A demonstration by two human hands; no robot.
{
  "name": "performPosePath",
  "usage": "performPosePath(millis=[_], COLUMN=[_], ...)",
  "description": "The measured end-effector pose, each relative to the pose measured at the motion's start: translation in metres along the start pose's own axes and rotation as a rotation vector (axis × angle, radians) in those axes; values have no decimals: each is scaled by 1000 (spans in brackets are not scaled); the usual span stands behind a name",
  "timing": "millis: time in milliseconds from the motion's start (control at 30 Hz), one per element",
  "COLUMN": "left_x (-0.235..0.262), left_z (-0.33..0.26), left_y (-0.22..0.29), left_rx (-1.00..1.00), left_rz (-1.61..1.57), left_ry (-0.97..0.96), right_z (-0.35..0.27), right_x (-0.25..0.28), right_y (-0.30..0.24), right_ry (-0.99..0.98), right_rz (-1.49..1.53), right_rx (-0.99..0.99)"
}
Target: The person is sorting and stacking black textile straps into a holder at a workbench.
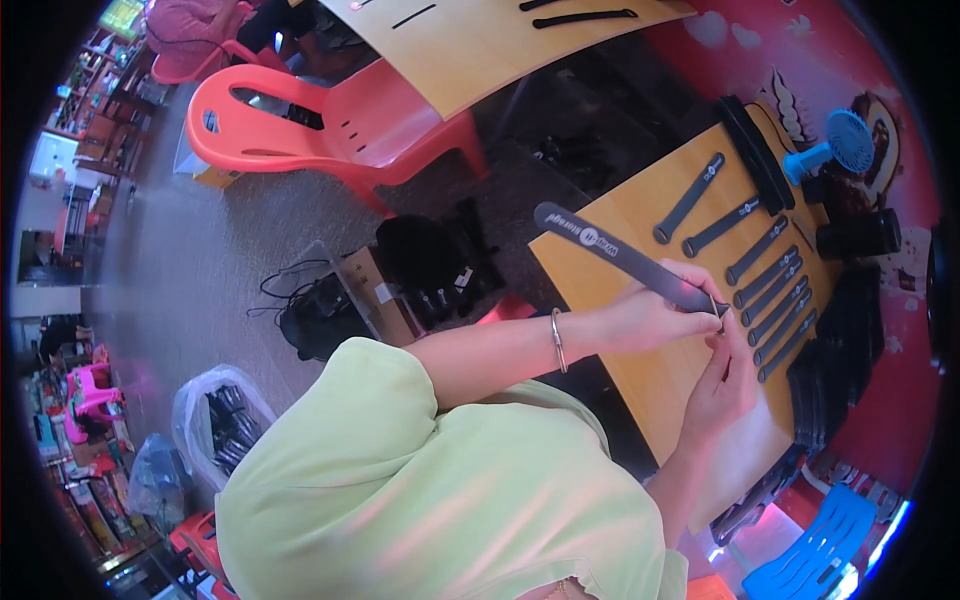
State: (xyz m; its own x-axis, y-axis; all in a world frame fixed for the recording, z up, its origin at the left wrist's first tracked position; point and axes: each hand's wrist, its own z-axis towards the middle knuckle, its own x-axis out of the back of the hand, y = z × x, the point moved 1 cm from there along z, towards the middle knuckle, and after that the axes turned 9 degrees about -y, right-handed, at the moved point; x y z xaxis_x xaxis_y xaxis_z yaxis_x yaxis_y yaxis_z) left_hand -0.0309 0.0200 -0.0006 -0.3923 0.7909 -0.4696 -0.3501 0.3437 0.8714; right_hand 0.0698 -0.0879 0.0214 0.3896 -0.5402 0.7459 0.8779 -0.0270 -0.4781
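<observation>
Left hand (655, 312) grasps a grey strap (625, 258) above the table (632, 218). Right hand (728, 378) has its fingertips closed at the strap's gripped end. Other straps (757, 251) lie flat on the table; a blue fan (848, 143) is at its wall side.

Worktop (650, 390) right of centre, row of straps (757, 252) along its right half. Held strap (650, 270) above its left half, in left hand (655, 318); right hand (728, 385) at its near end. Fan (850, 142) by the far right corner. Second worktop (465, 55) ahead, chair (370, 110) at its left. Carton (380, 295) on floor (250, 260) between chair and left arm; open bag (187, 410) farther left, dark items (232, 425) inside.
</observation>
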Motion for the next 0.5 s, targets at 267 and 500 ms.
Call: performPosePath(millis=[267,500], left_x=[17,-7], left_z=[0,-1], left_y=[1,-22], left_rx=[76,-42], left_rz=[18,29], left_ry=[53,242], right_z=[5,-9], right_x=[-6,-24], right_y=[-12,-6], right_ry=[-166,-14], right_rz=[-108,173], right_rx=[-26,-351])
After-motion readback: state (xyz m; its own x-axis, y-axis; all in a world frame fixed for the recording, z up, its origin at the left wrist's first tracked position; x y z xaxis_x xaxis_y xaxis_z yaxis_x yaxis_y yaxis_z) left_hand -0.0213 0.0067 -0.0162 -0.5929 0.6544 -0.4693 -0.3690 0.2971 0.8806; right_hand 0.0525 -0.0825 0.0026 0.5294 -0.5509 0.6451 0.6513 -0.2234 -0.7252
